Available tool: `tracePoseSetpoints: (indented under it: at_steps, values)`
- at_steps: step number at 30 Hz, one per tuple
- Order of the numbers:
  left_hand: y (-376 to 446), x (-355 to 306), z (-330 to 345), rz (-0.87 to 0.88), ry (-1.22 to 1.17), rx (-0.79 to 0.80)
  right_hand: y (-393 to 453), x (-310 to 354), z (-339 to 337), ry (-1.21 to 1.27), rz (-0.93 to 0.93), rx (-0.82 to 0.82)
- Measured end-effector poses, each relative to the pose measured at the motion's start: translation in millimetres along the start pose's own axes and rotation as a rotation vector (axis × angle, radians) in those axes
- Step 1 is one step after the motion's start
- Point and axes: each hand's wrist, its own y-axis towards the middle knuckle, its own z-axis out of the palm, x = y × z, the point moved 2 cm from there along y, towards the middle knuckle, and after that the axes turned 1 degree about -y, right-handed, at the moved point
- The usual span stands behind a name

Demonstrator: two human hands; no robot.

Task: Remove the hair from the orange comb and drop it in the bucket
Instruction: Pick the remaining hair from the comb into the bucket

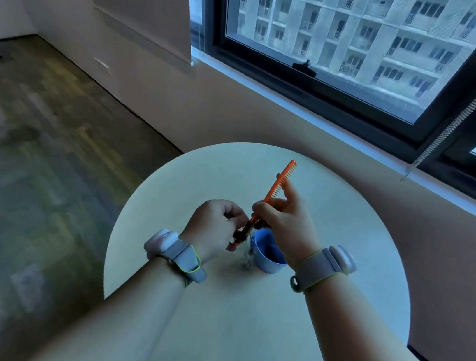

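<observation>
Only the blue bucket [267, 253] stands on the round table [342, 256], bare tabletop all around it.

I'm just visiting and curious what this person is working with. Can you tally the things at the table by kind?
Orange comb: 1
Blue bucket: 1
Clump of dark hair: 1
Grey wristbands: 2, on the left wrist and the right wrist
Round table: 1
Total: 6

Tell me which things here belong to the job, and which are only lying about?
Job: orange comb, held by right hand; dark hair, pinched by left hand; blue bucket.
Only around: round table, wrist bands, window, blind cord.
</observation>
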Motion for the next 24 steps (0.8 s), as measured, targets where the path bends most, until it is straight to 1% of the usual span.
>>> tracePoseSetpoints:
  at_steps: [2,3,5,7,9,12,16,21,24]
  values:
    - [3.4,-0.6,1.7,0.074,0.169,-0.039,-1.0,-1.4,-1.1,-0.037,0.0,-0.039]
    - [4.4,-1.8,1.8,0.087,0.204,-0.037,-1.1,-0.4,-2.2,-0.039,0.007,-0.058]
    - [4.7,-1.8,0.9,0.086,0.179,-0.02,-0.2,0.6,-2.8,-0.044,0.017,-0.059]
    - [1.7,-5.2,-1.4,0.123,0.156,-0.015,-2.5,1.5,1.4,-0.081,0.032,-0.049]
    - [1.5,-8.6,-3.5,0.191,0.18,-0.045,-9.2,1.9,8.3,-0.133,0.051,-0.057]
    - [2.5,-11.6,-8.1,0.219,0.153,-0.074,-20.4,1.6,15.8,-0.161,0.032,-0.108]
    - [-1.0,-7.6,-13.9,0.187,0.056,-0.056,-27.0,0.2,16.4,-0.315,0.074,-0.17]
    - [-8.7,-5.9,-12.2,0.163,-0.132,-0.024,-32.1,-0.3,21.4,-0.365,-0.039,-0.146]
    - [-14.9,-11.5,-3.4,0.156,-0.281,0.033,-35.5,7.7,15.7,-0.413,-0.081,-0.076]
